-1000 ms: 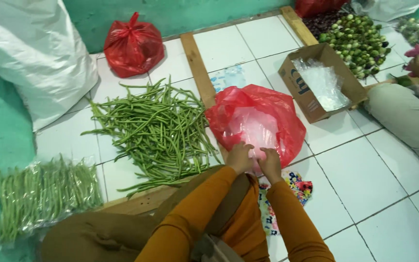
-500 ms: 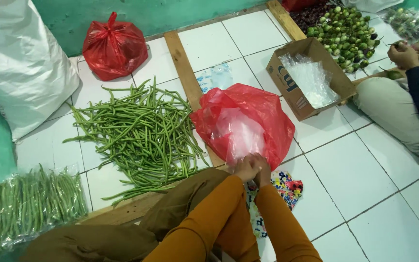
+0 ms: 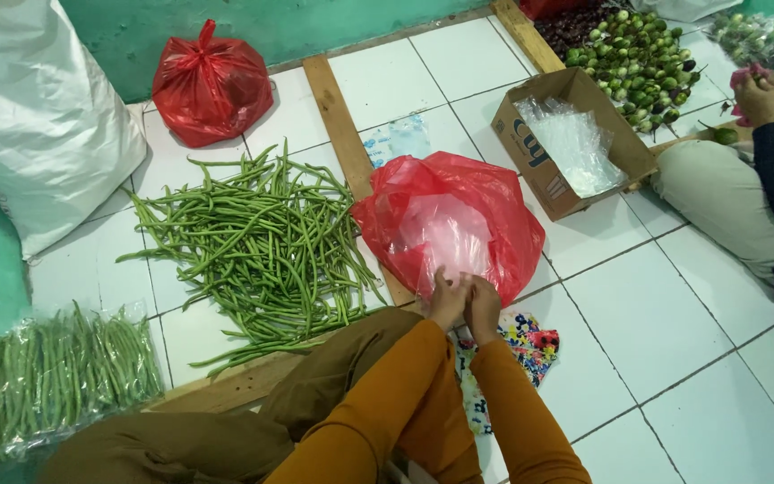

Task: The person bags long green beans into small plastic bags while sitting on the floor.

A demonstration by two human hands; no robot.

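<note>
We find the scene bright and evenly lit from above, with soft, weak shadows. The white floor tiles (image 3: pixel 674 296) show mild glare. The red plastic bag (image 3: pixel 459 215) carries sheen. Focus is acceptable at centre; the edges bend slightly, and the orange sleeves (image 3: pixel 459 421) appear soft.

White tiled floor (image 3: pixel 674 341) carries: loose green beans (image 3: pixel 262 242), bagged beans (image 3: pixel 47 376), open red bag (image 3: pixel 459 224), tied red bag (image 3: pixel 210 85), cardboard box (image 3: pixel 530 152), wooden plank (image 3: pixel 338 121).
</note>
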